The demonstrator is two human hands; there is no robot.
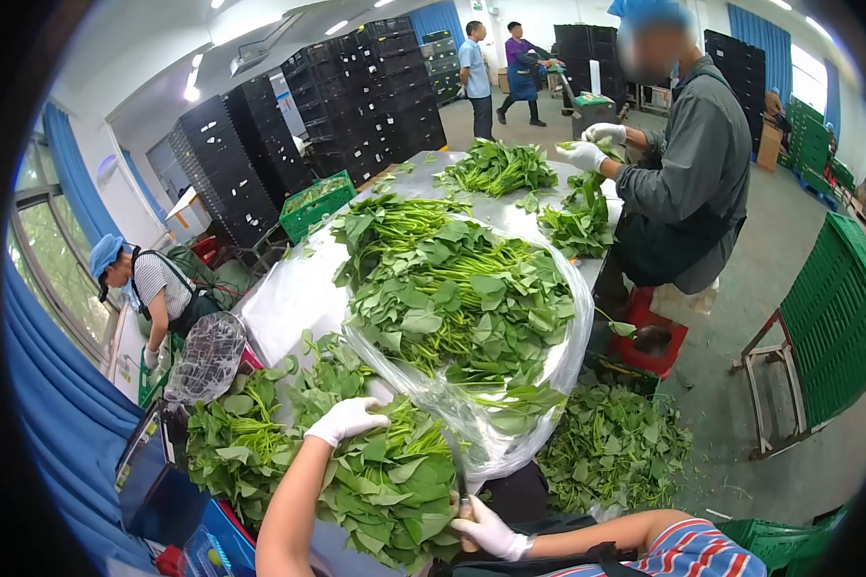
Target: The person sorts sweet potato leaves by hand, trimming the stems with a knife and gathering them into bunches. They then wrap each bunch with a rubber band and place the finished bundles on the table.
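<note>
White-gloved fingers of the right hand point(492, 533) wrap the handle of a knife point(461, 473), its blade pointing away beside a bunch of leafy greens point(380, 490) at the near edge of a metal table point(293, 298). Toward the table's middle, a larger heap point(457, 298) sits on clear plastic sheeting point(579, 303); a smaller pile point(498, 169) lies near the far edge. At the right edge, a co-worker point(698, 144) in a blue cap handles stems, wearing white gloves. A green crate point(319, 216) stands by the far left corner, before stacked black crates point(385, 91); below the right edge lie loose leaves point(616, 452) and a red crate point(659, 363). Blue curtains point(58, 433) hang at left.

The left hand point(349, 420), also gloved, rests palm down atop the bunch, forearm stretched forward — whether its fingers grip stems cannot be told. The right arm, in a striped sleeve point(693, 550), reaches in from the lower right.
</note>
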